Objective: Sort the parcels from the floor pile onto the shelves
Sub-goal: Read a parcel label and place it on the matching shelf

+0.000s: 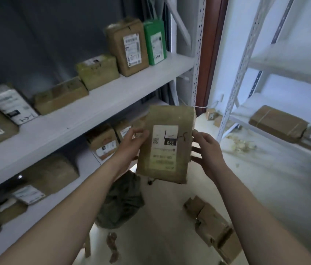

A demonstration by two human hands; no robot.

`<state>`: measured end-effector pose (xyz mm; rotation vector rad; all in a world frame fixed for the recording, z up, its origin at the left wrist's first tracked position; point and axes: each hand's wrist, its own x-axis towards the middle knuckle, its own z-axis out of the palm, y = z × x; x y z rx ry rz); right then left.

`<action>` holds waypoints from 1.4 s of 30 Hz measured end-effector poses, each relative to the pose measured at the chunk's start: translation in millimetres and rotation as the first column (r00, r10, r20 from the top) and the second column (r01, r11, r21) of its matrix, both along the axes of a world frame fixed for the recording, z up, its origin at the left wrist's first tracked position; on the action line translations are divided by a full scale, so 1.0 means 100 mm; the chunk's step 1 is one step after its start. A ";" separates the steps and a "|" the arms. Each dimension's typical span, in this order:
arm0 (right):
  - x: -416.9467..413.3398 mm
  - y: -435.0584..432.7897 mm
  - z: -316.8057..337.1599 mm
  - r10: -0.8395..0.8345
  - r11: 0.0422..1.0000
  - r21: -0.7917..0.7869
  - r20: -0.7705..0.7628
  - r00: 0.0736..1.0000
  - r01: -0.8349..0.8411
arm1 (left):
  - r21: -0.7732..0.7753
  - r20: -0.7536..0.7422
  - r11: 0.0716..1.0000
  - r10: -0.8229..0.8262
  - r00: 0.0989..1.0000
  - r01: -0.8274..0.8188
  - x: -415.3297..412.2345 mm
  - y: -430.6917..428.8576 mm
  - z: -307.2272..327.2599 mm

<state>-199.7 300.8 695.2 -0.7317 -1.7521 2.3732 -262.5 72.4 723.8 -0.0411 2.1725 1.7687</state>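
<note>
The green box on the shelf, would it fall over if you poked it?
Probably, yes. The green box stands tall on a narrow end, so a poke could tip it. The brown box right beside it would likely stop a fall that way. Its flat sides look stiff.

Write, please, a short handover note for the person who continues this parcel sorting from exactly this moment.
Hands: the left hand and the right hand each grip one side of the brown parcel, held in the air, its label facing the camera upside down.
Done: several parcels stand on the upper shelf, among them a green parcel; a flat parcel lies on the right rack.
Left: shelve the held parcel; the floor parcels are not yet sorted.
</note>
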 end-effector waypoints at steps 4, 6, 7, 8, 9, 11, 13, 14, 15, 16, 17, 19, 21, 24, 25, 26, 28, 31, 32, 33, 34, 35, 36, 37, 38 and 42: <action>0.36 -0.52 0.43 0.081 0.996 -0.035 -0.081 0.993 -0.084 | 0.062 -0.070 0.998 0.037 0.997 -0.032 0.43 -0.59 0.41; 0.54 -0.81 0.63 0.150 0.988 -0.025 -0.150 0.977 -0.156 | 0.069 -0.140 0.997 0.055 0.989 -0.045 0.65 -0.88 0.60; 0.61 -0.94 0.72 0.190 0.981 0.001 -0.171 0.967 -0.192 | 0.072 -0.159 0.996 0.059 0.985 -0.048 0.77 -1.03 0.70; 0.69 -1.06 0.83 0.232 0.973 0.039 -0.181 0.956 -0.229 | 0.071 -0.171 0.996 0.060 0.984 -0.048 0.87 -1.16 0.79; 0.76 -1.17 0.95 0.275 0.961 0.083 -0.184 0.944 -0.264 | 0.066 -0.180 0.997 0.059 0.982 -0.047 0.96 -1.28 0.88; 0.90 -1.36 1.23 0.354 0.922 0.224 -0.158 0.922 -0.315 | 0.037 -0.224 0.997 0.077 0.972 -0.071 1.11 -1.52 1.09; 1.02 -1.53 1.52 0.451 0.800 0.480 -0.086 0.888 -0.360 | -0.129 -0.404 0.979 0.094 0.910 -0.158 1.23 -1.75 1.36; 1.07 -1.63 1.67 0.517 0.682 0.618 -0.028 0.856 -0.391 | -0.234 -0.513 0.953 0.048 0.857 -0.193 1.30 -1.85 1.52; 1.10 -1.74 1.80 0.580 0.529 0.740 0.041 0.814 -0.414 | -0.336 -0.591 0.921 -0.043 0.805 -0.198 1.39 -1.93 1.71; 1.11 -1.84 1.91 0.630 0.364 0.827 0.119 0.768 -0.427 | -0.448 -0.615 0.879 -0.169 0.770 -0.165 1.49 -1.99 1.88; 1.12 -1.95 2.01 0.653 0.189 0.883 0.213 0.726 -0.429 | -0.572 -0.581 0.813 -0.309 0.753 -0.108 1.60 -2.03 2.04; 1.17 -2.19 2.21 0.636 -0.128 0.910 0.381 0.671 -0.395 | -0.800 -0.383 0.599 -0.551 0.742 0.032 1.74 -2.11 2.23; 1.26 -2.40 2.42 0.616 -0.312 0.877 0.480 0.625 -0.366 | -0.914 -0.183 0.388 -0.657 0.731 0.120 1.82 -2.23 2.27; 1.38 -2.66 2.69 0.649 -0.393 0.875 0.482 0.589 -0.283 | -0.912 -0.181 0.390 -0.662 0.727 0.129 1.93 -2.44 2.23; 1.40 -2.72 2.74 0.655 -0.405 0.879 0.471 0.591 -0.251 | -0.891 -0.237 0.442 -0.646 0.725 0.103 1.98 -2.51 2.21; 1.43 -2.78 2.79 0.657 -0.412 0.886 0.452 0.604 -0.214 | -0.859 -0.298 0.507 -0.615 0.730 0.076 2.01 -2.59 2.17; 1.45 -2.85 2.82 0.686 -0.357 0.932 0.311 0.658 -0.068 | -0.749 -0.413 0.663 -0.489 0.769 0.019 2.06 -2.78 2.10; 1.41 -2.93 2.81 0.684 -0.014 0.970 -0.167 0.710 0.241 | -0.557 -0.467 0.828 -0.240 0.851 -0.072 2.09 -3.10 1.98; 1.38 -2.95 2.79 0.632 0.098 0.943 -0.306 0.712 0.318 | -0.510 -0.460 0.853 -0.163 0.873 -0.109 2.09 -3.19 1.94; 1.38 -2.97 2.79 0.583 0.185 0.914 -0.398 0.709 0.361 | -0.457 -0.451 0.877 -0.085 0.889 -0.148 2.11 -3.28 1.92; 1.37 -3.01 2.77 0.556 0.252 0.896 -0.443 0.704 0.365 | -0.390 -0.443 0.904 -0.014 0.896 -0.178 2.12 -3.36 1.90; 1.36 -3.04 2.74 0.556 0.289 0.892 -0.453 0.697 0.349 | -0.319 -0.438 0.927 0.042 0.898 -0.199 2.15 -3.41 1.89; 1.37 -3.09 2.71 0.568 0.303 0.894 -0.447 0.691 0.330 | -0.258 -0.429 0.942 0.086 0.899 -0.213 2.17 -3.47 1.88; 1.36 -3.15 2.67 0.576 0.312 0.898 -0.438 0.690 0.310 | -0.211 -0.425 0.951 0.121 0.897 -0.228 2.20 -3.52 1.88; 1.34 -3.21 2.63 0.570 0.338 0.900 -0.430 0.700 0.277 | -0.174 -0.426 0.954 0.151 0.892 -0.244 2.21 -3.56 1.87; 1.31 -3.50 2.52 0.513 0.578 0.815 -0.323 0.795 -0.042 | -0.042 -0.424 0.950 0.263 0.867 -0.309 2.30 -3.74 1.84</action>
